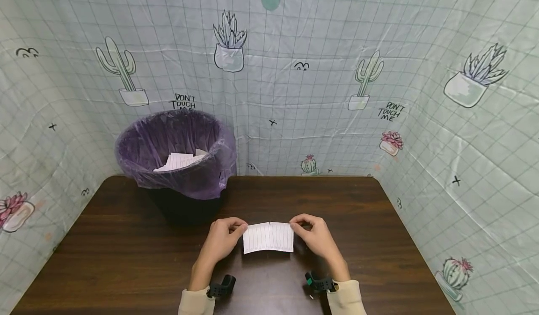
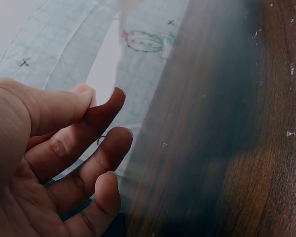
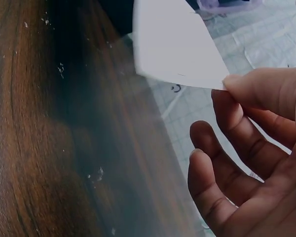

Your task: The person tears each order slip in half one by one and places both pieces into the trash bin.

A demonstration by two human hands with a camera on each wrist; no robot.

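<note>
In the head view a small sheet of lined white paper (image 1: 268,237) is held up over the table, bowed slightly along its width. A short dark slit shows at the middle of its top edge. My left hand (image 1: 222,239) pinches the upper left corner between thumb and index finger. At the upper right corner my right hand (image 1: 316,238) does the same. In the right wrist view the paper (image 3: 177,47) hangs from the thumb and index fingertips, the other fingers loosely curled. Only a blurred, narrow part of the paper (image 2: 104,69) shows in the left wrist view.
A dark bin lined with a purple plastic bag (image 1: 229,158) stands at the back left of the brown wooden table (image 1: 126,259). Inside it lie pieces of lined paper (image 1: 177,161). Printed cloth (image 1: 286,95) surrounds the table at the back and sides. A tiny white scrap (image 1: 311,297) lies near the right wrist.
</note>
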